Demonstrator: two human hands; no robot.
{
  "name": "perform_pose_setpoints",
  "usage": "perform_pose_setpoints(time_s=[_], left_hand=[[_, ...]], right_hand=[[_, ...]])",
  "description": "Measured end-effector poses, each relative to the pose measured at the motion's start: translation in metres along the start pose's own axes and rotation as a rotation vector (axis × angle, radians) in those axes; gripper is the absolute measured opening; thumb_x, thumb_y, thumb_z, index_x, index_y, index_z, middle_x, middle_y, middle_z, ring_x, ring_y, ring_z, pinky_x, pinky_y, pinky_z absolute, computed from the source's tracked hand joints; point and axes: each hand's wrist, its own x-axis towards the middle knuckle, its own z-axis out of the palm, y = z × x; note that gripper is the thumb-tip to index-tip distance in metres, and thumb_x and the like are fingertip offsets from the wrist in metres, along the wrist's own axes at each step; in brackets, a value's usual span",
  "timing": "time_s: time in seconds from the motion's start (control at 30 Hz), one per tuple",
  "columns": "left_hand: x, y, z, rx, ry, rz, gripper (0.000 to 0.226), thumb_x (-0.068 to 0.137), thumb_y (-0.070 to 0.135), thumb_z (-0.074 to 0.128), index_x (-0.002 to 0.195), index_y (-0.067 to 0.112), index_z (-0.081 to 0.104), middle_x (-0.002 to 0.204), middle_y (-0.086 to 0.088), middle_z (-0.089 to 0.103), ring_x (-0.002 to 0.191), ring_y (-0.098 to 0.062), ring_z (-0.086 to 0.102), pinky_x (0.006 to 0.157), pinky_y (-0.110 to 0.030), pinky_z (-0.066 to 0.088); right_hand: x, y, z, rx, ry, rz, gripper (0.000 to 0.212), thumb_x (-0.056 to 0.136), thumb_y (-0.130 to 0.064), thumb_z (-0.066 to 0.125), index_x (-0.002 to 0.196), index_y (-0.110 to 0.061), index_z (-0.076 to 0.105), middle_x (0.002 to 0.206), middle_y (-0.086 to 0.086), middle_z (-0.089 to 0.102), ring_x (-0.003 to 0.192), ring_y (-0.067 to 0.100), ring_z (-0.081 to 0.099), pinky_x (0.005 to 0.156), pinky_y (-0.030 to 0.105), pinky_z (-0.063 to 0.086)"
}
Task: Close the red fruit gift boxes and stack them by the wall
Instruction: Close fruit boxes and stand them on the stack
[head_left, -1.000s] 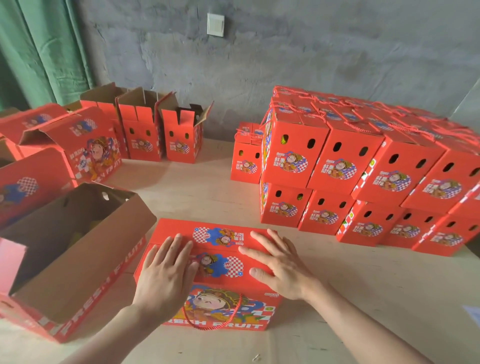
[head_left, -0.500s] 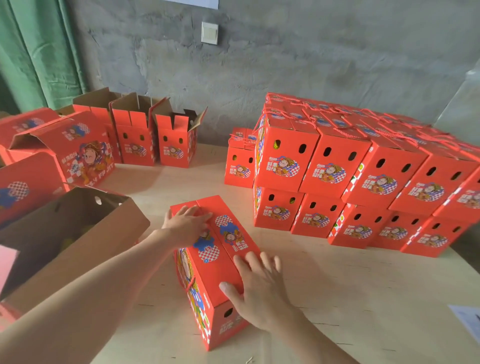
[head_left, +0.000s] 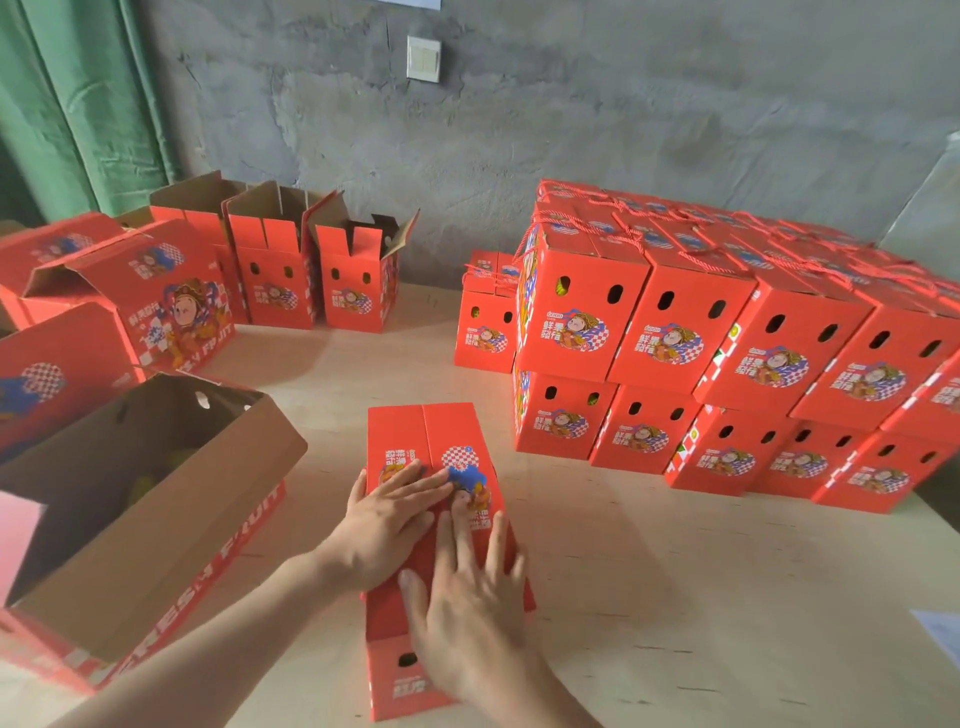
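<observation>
The left hand (head_left: 384, 525) and the right hand (head_left: 467, 603) are lying flat with straight fingers, gripping nothing, and are pressing on the closed top of the red gift box (head_left: 415, 431). This box is standing on the table (head_left: 675, 571), apart from the stack of closed boxes (head_left: 701, 338) by the wall (head_left: 571, 130).

packing room | stacked red gift boxes (head_left: 727, 332) | bare concrete wall (head_left: 623, 114)

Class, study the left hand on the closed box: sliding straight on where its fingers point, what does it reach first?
After leaving the box, the left hand would likely reach the stack's near corner box; depth is unclear.
</observation>
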Motion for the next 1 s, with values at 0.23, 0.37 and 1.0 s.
perform_pose_setpoints(time_s=[0.23, 0.37, 1.0], left_hand=[[-0.010, 0.004, 0.004, -0.317, 0.430, -0.150, 0.050, 0.092, 0.026, 0.052, 0.139, 0.009, 0.046, 0.152, -0.007, 0.032, 0.144, -0.022, 0.022, 0.117, -0.041, 0.016], [-0.026, 0.002, 0.014, -0.626, 0.516, -0.772, 0.058, 0.097, 0.039, 0.046, 0.140, 0.001, 0.039, 0.147, -0.019, 0.037, 0.137, -0.032, 0.031, 0.112, -0.039, 0.025], [-0.002, 0.033, -0.054, -0.796, 0.581, -0.456, 0.026, 0.090, 0.032, 0.043, 0.076, 0.016, 0.060, 0.066, 0.003, 0.053, 0.055, -0.011, 0.043, 0.050, -0.025, 0.035]], right_hand=[[0.016, 0.017, -0.016, 0.140, 0.017, -0.078, 0.060, 0.094, -0.050, 0.040, 0.144, -0.018, 0.036, 0.155, -0.001, 0.025, 0.138, 0.031, 0.022, 0.112, 0.046, 0.020], [0.023, 0.054, -0.024, 0.899, 0.280, 0.331, 0.011, 0.090, -0.020, 0.059, 0.092, -0.011, 0.065, 0.092, 0.008, 0.062, 0.087, 0.019, 0.056, 0.078, 0.029, 0.042], [0.075, 0.031, -0.076, 1.312, 0.181, 0.284, 0.020, 0.094, -0.007, 0.054, 0.078, -0.007, 0.066, 0.090, 0.018, 0.070, 0.078, 0.022, 0.064, 0.076, 0.026, 0.050]])
